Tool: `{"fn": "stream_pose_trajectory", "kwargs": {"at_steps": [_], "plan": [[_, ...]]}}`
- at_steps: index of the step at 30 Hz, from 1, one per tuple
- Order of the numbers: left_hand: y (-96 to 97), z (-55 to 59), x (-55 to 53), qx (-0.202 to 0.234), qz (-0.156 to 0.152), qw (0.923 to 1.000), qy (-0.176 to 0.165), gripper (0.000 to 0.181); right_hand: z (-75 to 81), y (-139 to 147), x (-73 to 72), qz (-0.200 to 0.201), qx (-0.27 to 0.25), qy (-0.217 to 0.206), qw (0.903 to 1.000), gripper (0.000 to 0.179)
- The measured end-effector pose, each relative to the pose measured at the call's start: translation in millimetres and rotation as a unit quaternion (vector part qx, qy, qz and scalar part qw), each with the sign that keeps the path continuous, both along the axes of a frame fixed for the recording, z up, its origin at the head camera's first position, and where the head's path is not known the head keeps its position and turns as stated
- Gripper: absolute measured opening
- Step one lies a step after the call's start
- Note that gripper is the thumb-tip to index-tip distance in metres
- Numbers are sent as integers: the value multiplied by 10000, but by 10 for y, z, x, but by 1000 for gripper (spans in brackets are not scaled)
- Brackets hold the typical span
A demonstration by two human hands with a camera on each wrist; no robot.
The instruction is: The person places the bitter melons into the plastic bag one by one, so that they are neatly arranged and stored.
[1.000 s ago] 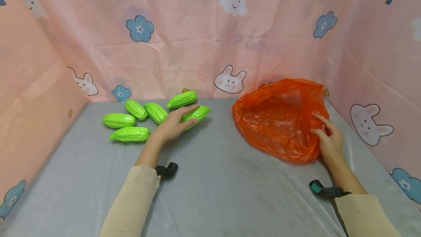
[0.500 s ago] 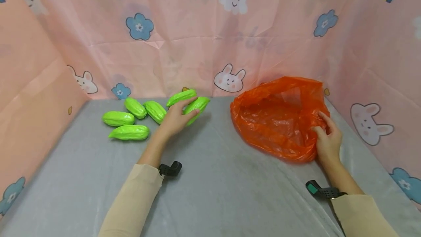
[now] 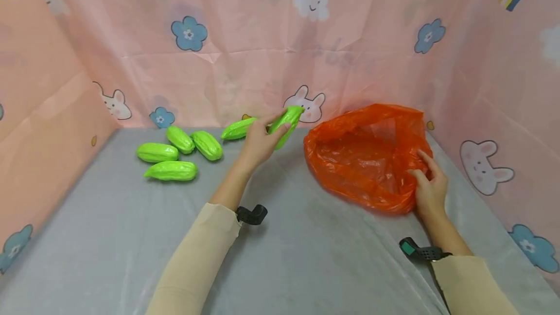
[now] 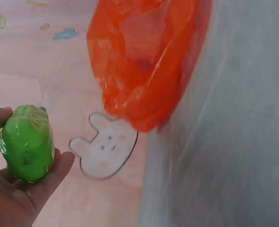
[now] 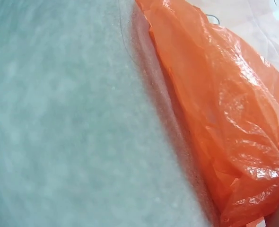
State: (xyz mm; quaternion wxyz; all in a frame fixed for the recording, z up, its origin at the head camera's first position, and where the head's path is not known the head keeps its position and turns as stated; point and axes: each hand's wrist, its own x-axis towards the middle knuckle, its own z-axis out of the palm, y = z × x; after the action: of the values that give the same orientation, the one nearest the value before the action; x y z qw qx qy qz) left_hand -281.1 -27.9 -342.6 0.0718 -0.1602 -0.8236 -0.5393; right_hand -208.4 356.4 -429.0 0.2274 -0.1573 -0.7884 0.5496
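My left hand (image 3: 259, 144) grips a bright green, ridged bitter melon (image 3: 288, 119), raised above the table with its pointed end up and to the right. In the left wrist view, the blunt end of this bitter melon (image 4: 28, 149) shows between thumb and fingers. An orange-red plastic bag (image 3: 354, 179) lies at the right with its mouth spread wide towards me. At its right rim, my right hand (image 3: 432, 189) holds the plastic between thumb and fingers. In the right wrist view, the bag (image 5: 224, 113) fills the right side, and the fingers are hidden.
Several more bitter melons (image 3: 171, 171) lie in a loose group at the back left of the grey-covered table (image 3: 306, 256). One separate bitter melon (image 3: 237, 129) lies partly behind the left hand. Pink printed cloth (image 3: 253, 72) walls the back and both sides.
My left hand has lifted one bitter melon off the table and carried it up and right, towards the bag. My right hand stays on the bag's rim, shifting slightly left.
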Motion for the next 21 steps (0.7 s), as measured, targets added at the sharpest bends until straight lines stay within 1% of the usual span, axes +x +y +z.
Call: {"fn": "stream_pose_trajectory", "kwargs": {"at_steps": [2,5,8,11,14,16,18,21], "plan": [[84,-9,-15,108,-146,9998,58,47,-11,-5,8,42,51,48,10000,51],[219,-11,-35,271,-321,9987,302,45,-5,-2,23,60,145,12,9999,50],[353,-13,-73,579,-223,9960,641,42,17,8,25,58,213,-35,9997,48],[473,10,-115,848,-57,9936,743,42,51,34,31,0,234,-80,9997,46],[565,55,-145,1159,-131,9918,526,42,77,63,41,-45,210,-134,9997,46],[599,84,-164,1327,-193,9903,375,42,73,66,36,-91,201,-93,9997,45],[614,92,-183,1436,-210,9888,343,41,55,52,29,-141,174,-80,9997,45],[621,63,-238,1374,-217,9893,439,40,19,23,13,-257,131,9,9996,44]]}}
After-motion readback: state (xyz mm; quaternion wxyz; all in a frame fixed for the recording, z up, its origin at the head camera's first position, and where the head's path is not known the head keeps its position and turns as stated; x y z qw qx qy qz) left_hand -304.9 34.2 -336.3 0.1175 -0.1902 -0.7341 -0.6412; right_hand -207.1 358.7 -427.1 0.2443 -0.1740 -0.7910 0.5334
